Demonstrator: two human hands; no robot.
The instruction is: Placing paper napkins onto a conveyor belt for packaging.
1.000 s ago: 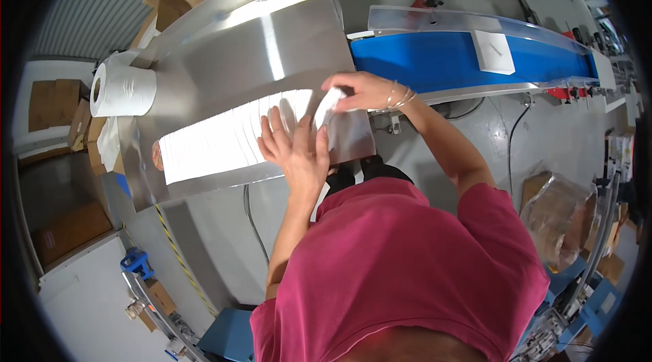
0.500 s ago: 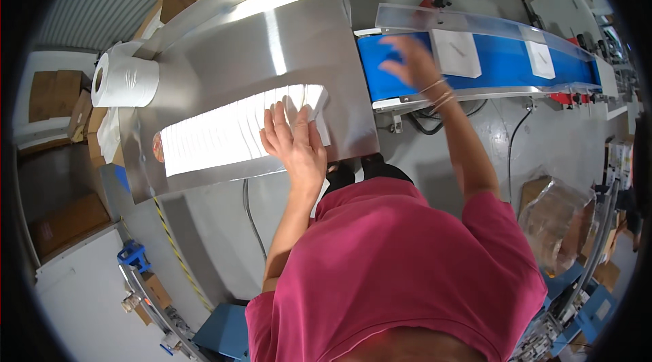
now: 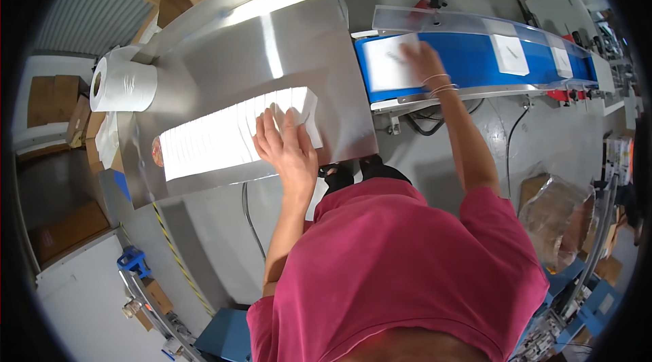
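A long row of white flat packets (image 3: 217,134) stands on edge, packed together, on the steel table. My left hand (image 3: 291,153) rests on the near right part of this row, fingers stretched out and a little apart, gripping nothing. Over the near end of the blue conveyor belt (image 3: 465,56), my right hand (image 3: 426,66) has its fingers at the right edge of a white packet (image 3: 390,64). Hand and packet are both blurred; whether the packet touches the belt I cannot tell. Two more white packets lie farther along the belt, the closer one (image 3: 509,55) with a small grey mark.
A clear guard (image 3: 407,19) runs along the belt's far side. The steel table (image 3: 305,43) holds a white paper roll (image 3: 129,80) at its left end. Cardboard boxes (image 3: 54,100) stand at the left. A clear plastic bag (image 3: 557,219) is at the right.
A white packet is now at my right hand over the belt's near end, where the hand was bare before. The belt's packets have moved right. My left hand has barely shifted.
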